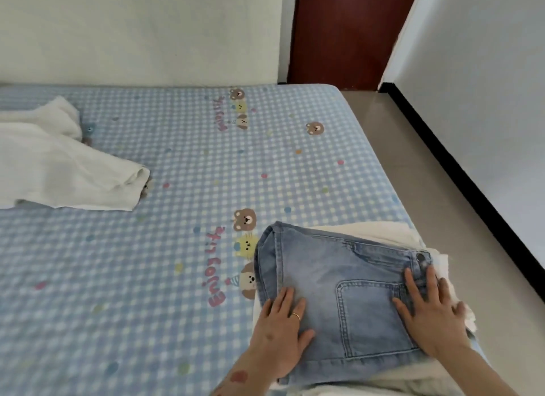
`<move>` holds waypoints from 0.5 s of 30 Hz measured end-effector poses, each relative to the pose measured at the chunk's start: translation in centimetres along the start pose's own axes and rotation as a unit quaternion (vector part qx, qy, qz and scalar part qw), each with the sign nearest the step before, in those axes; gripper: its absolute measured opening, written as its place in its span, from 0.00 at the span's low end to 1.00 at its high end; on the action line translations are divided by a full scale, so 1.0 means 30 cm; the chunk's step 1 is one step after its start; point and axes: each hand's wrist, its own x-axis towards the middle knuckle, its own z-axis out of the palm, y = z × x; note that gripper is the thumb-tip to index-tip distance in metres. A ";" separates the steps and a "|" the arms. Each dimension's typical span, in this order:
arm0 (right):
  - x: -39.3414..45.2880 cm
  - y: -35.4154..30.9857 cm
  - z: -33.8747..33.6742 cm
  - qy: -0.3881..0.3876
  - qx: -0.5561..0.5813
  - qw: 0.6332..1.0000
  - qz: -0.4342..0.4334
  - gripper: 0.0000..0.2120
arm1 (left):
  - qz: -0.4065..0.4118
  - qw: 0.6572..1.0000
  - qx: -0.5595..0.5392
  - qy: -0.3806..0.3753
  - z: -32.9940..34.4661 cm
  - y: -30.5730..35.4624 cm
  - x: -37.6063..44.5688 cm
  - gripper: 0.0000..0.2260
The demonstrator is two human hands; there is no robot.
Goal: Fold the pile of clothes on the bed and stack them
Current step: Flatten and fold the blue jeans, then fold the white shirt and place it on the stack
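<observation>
A folded pair of light blue jeans [339, 283] lies on top of folded white clothes [392, 233] at the bed's near right corner. My left hand [280, 333] presses flat on the jeans' left side, fingers straight, a ring on one finger. My right hand [430, 313] lies flat on the right side by the waistband button, fingers spread. An unfolded white garment [59, 165] is spread on the bed at the far left.
The bed has a blue checked sheet [177, 248] with cartoon bears. A pale headboard [141, 32] stands behind it. To the right are a grey floor strip [427, 165], a white wall with a black skirting, and a dark red door [348, 32].
</observation>
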 end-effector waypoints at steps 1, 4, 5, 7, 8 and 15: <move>-0.018 -0.022 -0.031 -0.001 0.004 1.000 0.012 0.32 | -0.019 1.000 -0.012 0.010 -0.009 -0.041 -0.051 0.29; -0.108 -0.152 -0.116 0.005 0.086 0.996 0.009 0.30 | -0.150 0.988 -0.026 0.027 -0.043 -0.275 -0.268 0.28; -0.151 -0.217 -0.140 -0.009 0.116 0.993 -0.013 0.29 | -0.198 0.980 -0.020 0.022 -0.056 -0.374 -0.347 0.27; -0.257 -0.400 -0.188 -0.031 0.168 0.983 -0.073 0.28 | -0.276 0.961 -0.008 0.015 -0.098 -0.603 -0.517 0.29; -0.312 -0.505 -0.216 -0.043 0.186 0.977 -0.098 0.26 | -0.304 0.953 -0.002 0.013 -0.124 -0.714 -0.599 0.30; -0.541 -1.143 -0.344 -0.067 0.241 0.930 -0.268 0.22 | -0.391 0.920 0.009 0.030 -0.222 -1.265 -0.939 0.38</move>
